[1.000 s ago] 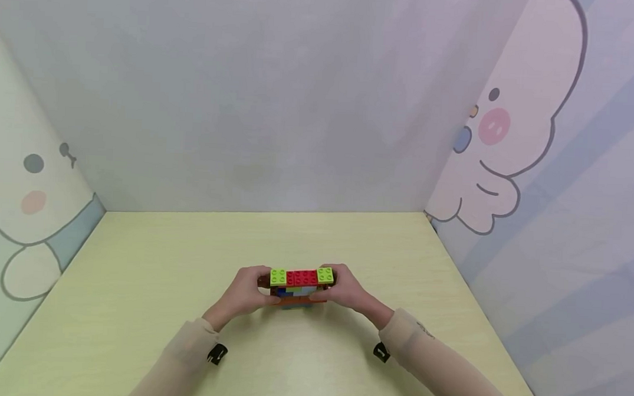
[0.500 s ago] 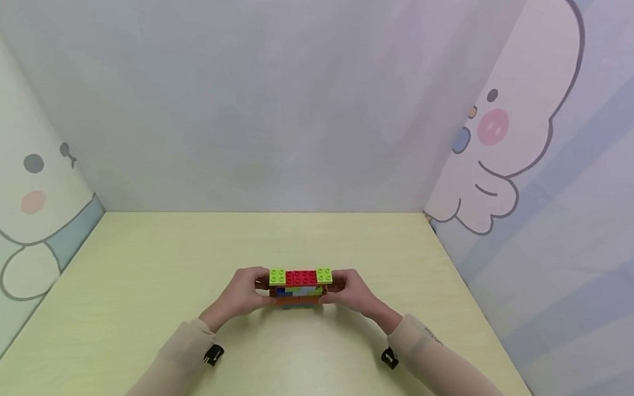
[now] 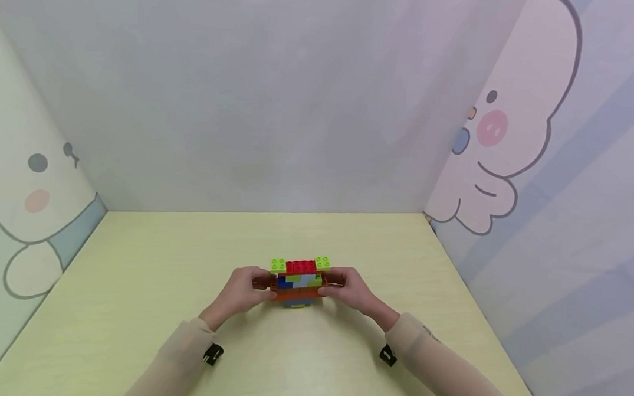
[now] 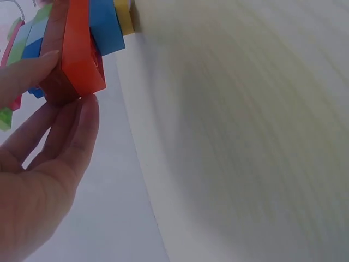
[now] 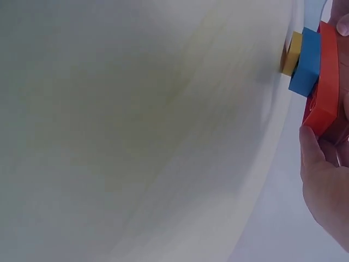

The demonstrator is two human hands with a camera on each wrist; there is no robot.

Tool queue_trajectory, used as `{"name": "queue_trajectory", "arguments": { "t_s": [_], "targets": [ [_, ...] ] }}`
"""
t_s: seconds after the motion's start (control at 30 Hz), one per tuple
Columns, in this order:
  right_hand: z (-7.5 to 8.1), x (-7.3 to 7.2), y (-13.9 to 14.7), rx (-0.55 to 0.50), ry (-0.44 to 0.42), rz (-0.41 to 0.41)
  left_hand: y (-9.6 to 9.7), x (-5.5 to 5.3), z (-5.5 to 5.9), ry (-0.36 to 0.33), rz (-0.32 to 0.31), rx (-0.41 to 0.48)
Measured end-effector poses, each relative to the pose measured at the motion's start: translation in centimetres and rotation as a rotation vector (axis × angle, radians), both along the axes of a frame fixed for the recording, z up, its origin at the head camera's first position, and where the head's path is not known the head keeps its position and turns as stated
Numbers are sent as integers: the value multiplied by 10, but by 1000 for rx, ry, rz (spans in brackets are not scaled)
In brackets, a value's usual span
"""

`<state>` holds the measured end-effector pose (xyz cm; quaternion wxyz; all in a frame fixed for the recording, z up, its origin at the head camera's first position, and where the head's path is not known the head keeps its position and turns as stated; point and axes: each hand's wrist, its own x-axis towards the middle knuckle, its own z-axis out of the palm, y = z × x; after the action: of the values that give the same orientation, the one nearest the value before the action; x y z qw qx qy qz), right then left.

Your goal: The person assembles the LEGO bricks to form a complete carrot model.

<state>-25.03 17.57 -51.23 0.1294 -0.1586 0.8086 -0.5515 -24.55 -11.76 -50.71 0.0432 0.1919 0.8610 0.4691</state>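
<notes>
Both hands hold a stacked build of toy building bricks (image 3: 301, 280) over the middle of the table. Its top row is red bricks (image 3: 300, 267) with a lime brick (image 3: 278, 265) at one end and another lime brick (image 3: 322, 262) at the other. Below come blue, white and green bricks, then a wide orange-red layer (image 4: 83, 52). A blue brick (image 5: 306, 63) and a smaller yellow brick (image 5: 293, 53) form the bottom. My left hand (image 3: 245, 288) pinches the left end of the orange-red layer, thumb in front, fingers behind. My right hand (image 3: 349, 288) grips the right end likewise.
The pale yellow table (image 3: 187, 239) runs back to a grey wall (image 3: 268, 101). Side panels with cartoon figures stand left and right. A black clip (image 3: 213, 354) hangs at the left cuff and another black clip (image 3: 388, 356) at the right cuff.
My right hand has shifted outward and taken the build's right end lower down. The build has tilted back, so its front bricks show more. My left hand has barely moved.
</notes>
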Motion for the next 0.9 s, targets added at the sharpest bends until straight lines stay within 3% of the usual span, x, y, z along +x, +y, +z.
{"name": "queue_trajectory", "arguments": {
  "t_s": [0.37, 0.63, 0.9],
  "targets": [
    [4, -6, -13, 162, 111, -94, 7, -11, -2, 5, 124, -38],
    [4, -12, -28, 273, 97, -174, 11, -21, -8, -45, 195, -48],
    [-2, -17, -34, 301, 55, -199, 13, -24, -16, -121, 225, -87]
  ]
}}
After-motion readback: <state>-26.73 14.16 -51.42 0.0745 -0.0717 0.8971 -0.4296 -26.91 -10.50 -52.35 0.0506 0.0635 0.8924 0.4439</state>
